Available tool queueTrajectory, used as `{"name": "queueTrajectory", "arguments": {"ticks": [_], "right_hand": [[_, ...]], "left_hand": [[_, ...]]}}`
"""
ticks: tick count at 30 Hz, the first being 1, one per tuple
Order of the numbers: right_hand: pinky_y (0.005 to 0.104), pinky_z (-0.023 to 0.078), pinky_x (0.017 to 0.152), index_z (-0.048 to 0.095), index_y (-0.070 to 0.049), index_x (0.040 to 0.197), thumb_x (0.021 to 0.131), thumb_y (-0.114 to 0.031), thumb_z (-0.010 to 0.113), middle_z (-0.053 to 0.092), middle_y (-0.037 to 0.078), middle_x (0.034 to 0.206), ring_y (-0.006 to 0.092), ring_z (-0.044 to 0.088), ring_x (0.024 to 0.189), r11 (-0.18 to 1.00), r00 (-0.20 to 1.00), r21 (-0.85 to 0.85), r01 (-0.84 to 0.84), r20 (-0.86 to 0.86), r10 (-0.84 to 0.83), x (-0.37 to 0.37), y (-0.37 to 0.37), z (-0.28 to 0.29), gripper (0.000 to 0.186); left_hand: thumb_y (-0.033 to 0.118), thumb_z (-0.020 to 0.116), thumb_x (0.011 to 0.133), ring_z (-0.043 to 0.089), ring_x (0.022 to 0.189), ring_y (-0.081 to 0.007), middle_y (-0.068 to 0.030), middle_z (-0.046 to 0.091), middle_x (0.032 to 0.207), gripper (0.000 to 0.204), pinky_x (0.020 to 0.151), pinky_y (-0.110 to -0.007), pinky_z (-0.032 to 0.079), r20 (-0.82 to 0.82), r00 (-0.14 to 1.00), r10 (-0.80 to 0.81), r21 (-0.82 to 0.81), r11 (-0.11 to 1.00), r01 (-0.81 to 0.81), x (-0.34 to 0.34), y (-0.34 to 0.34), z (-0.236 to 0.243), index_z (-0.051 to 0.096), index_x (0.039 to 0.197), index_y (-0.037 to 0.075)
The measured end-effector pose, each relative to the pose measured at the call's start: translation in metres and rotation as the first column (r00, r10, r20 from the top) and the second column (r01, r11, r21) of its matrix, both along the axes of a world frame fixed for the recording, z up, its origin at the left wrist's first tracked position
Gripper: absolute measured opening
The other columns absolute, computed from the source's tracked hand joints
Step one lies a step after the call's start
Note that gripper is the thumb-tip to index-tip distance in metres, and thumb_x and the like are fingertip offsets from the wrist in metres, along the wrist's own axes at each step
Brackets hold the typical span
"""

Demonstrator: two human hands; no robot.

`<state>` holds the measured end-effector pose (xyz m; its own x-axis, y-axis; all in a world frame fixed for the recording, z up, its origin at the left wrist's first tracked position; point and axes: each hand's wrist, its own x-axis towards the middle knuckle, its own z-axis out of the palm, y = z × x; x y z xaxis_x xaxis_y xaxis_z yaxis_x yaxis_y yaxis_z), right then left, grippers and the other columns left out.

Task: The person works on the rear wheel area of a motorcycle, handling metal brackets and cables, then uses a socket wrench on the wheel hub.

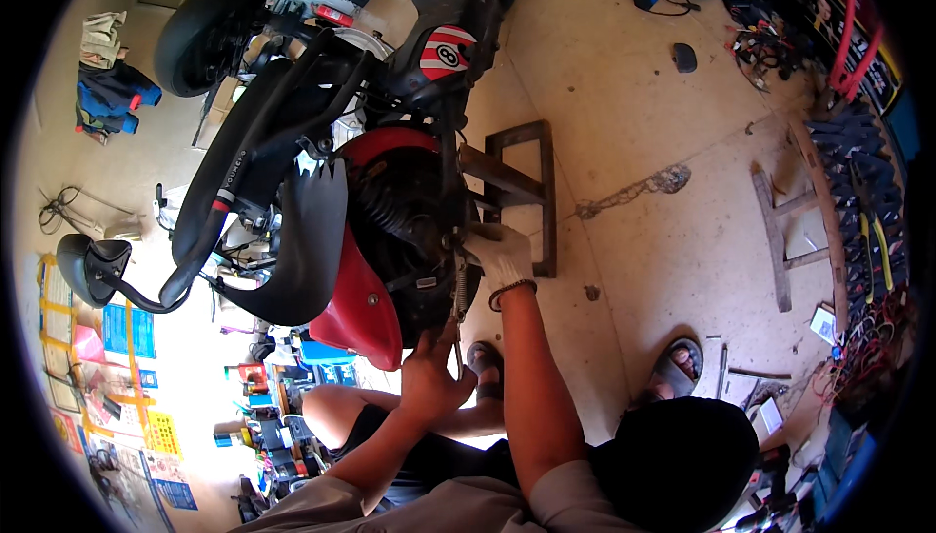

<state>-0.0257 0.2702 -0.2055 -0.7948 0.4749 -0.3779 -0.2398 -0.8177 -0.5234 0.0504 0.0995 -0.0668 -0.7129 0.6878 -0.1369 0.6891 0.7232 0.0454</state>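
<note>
A scooter with a red body panel (359, 309) and a black fender (310, 240) fills the middle left, its mechanical parts exposed. My left hand (434, 382), bare, is closed round a slim metal piece (458, 359) below the red panel; its exact kind is unclear. Just above, a coil spring (460, 284) runs up along the scooter's side. My right hand (499, 252), in a white glove with a dark bracelet at the wrist, has its fingers curled against a metal part (453, 238) at the spring's upper end. The fingertips are hidden behind that part.
Close beside the scooter stands a dark wooden frame (546, 197). Another wooden frame (775, 231) is at the right, near pliers (877, 250) and tangled wires. My sandalled foot (678, 367) rests on the floor. Tools and boxes (278, 435) crowd the lower left.
</note>
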Motion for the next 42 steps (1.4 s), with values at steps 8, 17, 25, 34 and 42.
{"name": "queueTrajectory", "arguments": {"ticks": [8, 17, 25, 34, 42], "right_hand": [[0.0314, 0.058, 0.083, 0.079, 0.003, 0.109, 0.089, -0.021, 0.078, 0.08, 0.018, 0.099, 0.0216, 0.077, 0.09, 0.928, 0.991, 0.371, 0.044, 0.104, -0.088, 0.012, 0.0, 0.006, 0.031], [0.029, 0.06, 0.075, 0.079, 0.006, 0.108, 0.091, -0.022, 0.077, 0.079, 0.015, 0.095, 0.0164, 0.075, 0.085, 0.993, 0.992, 0.071, -0.098, 0.082, 0.092, 0.012, 0.013, 0.016, 0.033], [0.0313, 0.057, 0.079, 0.079, 0.005, 0.109, 0.089, -0.023, 0.076, 0.08, 0.014, 0.098, 0.0188, 0.075, 0.084, 0.969, 0.998, 0.247, 0.017, 0.054, -0.031, 0.012, 0.006, 0.002, 0.034], [0.0216, 0.054, 0.063, 0.078, 0.007, 0.111, 0.087, -0.016, 0.08, 0.073, 0.007, 0.085, 0.012, 0.069, 0.07, 0.974, 0.999, -0.225, -0.027, -0.028, 0.021, 0.009, 0.005, 0.004, 0.033], [0.0253, 0.058, 0.066, 0.073, 0.009, 0.116, 0.094, -0.026, 0.074, 0.075, 0.01, 0.093, 0.016, 0.072, 0.075, 0.947, 0.997, -0.313, -0.066, 0.006, 0.071, 0.007, 0.006, -0.001, 0.041]], "left_hand": [[0.02, 0.075, 0.072, 0.072, 0.08, -0.0442, -0.0247, 0.067, 0.114, 0.08, 0.07, -0.049, 0.06, 0.052, 0.998, -0.033, -0.033, 0.999, 0.035, -0.007, 0.003, 0.012, 0.057, 0.148, 0.003], [0.014, 0.075, 0.071, 0.073, 0.075, -0.0371, -0.0224, 0.067, 0.116, 0.079, 0.067, -0.044, 0.059, 0.003, 1.0, -0.026, -0.02, 0.999, 0.026, -0.005, -0.001, 0.003, 0.057, 0.148, 0.003], [0.02, 0.075, 0.071, 0.073, 0.083, -0.0442, -0.0264, 0.067, 0.119, 0.082, 0.074, -0.049, 0.061, 0.079, 0.997, -0.015, -0.059, 0.998, 0.019, -0.009, 0.001, 0.005, 0.056, 0.148, 0.002], [0.018, 0.075, 0.069, 0.074, 0.082, -0.0449, -0.0281, 0.067, 0.118, 0.083, 0.073, -0.048, 0.062, 0.074, 0.997, -0.013, -0.069, 0.997, 0.018, -0.007, 0.004, 0.006, 0.056, 0.148, 0.001], [0.018, 0.074, 0.07, 0.074, 0.082, -0.0454, -0.029, 0.067, 0.118, 0.083, 0.074, -0.049, 0.062, 0.031, 0.999, -0.014, -0.064, 0.998, 0.016, -0.005, 0.003, 0.0, 0.056, 0.148, 0.0]]}}
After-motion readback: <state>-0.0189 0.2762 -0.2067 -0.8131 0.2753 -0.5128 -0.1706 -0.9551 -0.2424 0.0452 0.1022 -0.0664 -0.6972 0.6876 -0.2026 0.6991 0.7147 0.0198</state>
